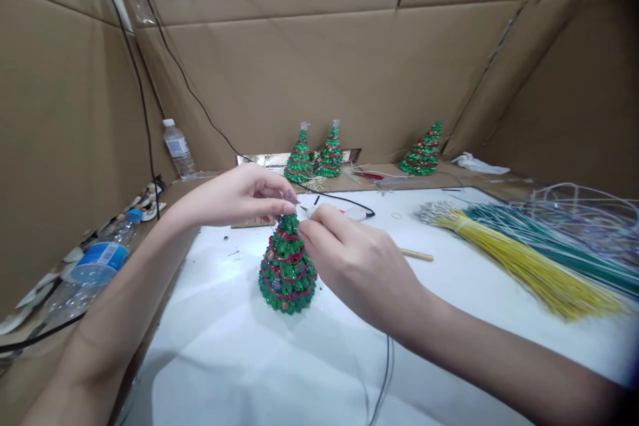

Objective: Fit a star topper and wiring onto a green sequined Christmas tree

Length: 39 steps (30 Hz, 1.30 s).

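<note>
A small green Christmas tree point(288, 273) with red garlands and tiny ornaments stands upright on the white tabletop. My left hand point(244, 194) reaches to its tip from the left, thumb and fingers pinched on a small purplish piece point(291, 197) right at the treetop. From the right, my right hand point(357, 256) is closed beside the tree's upper part, fingertips close to its branches. Whatever the right fingers hold is hidden from this angle. Just behind the hands lies a white tool point(357, 212) with a dark cable, partly covered.
Two more trees point(299, 156) and a third, leaning tree point(424, 152) stand along the back. Bundles of yellow wires point(529, 263) and green wires point(529, 233) lie at right. A wooden stick point(418, 255) shows behind my right hand. Plastic bottles point(102, 261) are at left; cardboard walls surround.
</note>
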Available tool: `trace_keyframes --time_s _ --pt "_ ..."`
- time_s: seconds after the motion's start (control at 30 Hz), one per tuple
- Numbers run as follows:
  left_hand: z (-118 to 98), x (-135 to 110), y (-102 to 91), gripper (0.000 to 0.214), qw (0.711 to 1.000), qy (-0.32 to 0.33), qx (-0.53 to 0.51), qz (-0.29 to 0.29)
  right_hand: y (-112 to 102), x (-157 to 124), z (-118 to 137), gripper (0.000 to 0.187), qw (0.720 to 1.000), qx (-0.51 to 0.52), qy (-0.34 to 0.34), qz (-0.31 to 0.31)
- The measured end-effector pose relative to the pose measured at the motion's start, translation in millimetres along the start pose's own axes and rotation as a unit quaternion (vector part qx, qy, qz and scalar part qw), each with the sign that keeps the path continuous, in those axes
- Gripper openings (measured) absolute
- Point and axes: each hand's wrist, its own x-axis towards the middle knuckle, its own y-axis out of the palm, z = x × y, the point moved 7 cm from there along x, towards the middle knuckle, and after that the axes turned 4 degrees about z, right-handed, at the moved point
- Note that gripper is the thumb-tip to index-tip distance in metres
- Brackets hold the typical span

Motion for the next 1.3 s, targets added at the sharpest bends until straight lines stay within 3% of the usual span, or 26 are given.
trace_keyframes --time_s 0.53,0.77,1.07,1.3 --pt "-2.0 1.3 0.6 0.019 1.0 0.001 0.0 -0.001 11.2 -2.0 1.6 0.022 0.998 0.064 -0.015 -0.004" --pt "-1.5 1.4 -1.1 0.022 1.0 0.005 0.025 -0.002 13.7 -10.4 -11.4 0.02 0.987 0.151 0.05 0.013" --pt "-2.0 1.0 -0.1 0.017 1.0 -0.003 0.001 -0.003 11.6 -5.0 -7.6 0.02 0.995 0.101 0.025 -0.008" --pt "-5.7 1.2 0.0 0.019 1.0 0.004 0.018 -0.002 16.7 -0.3 -6.1 0.02 0.993 0.116 0.032 0.011"
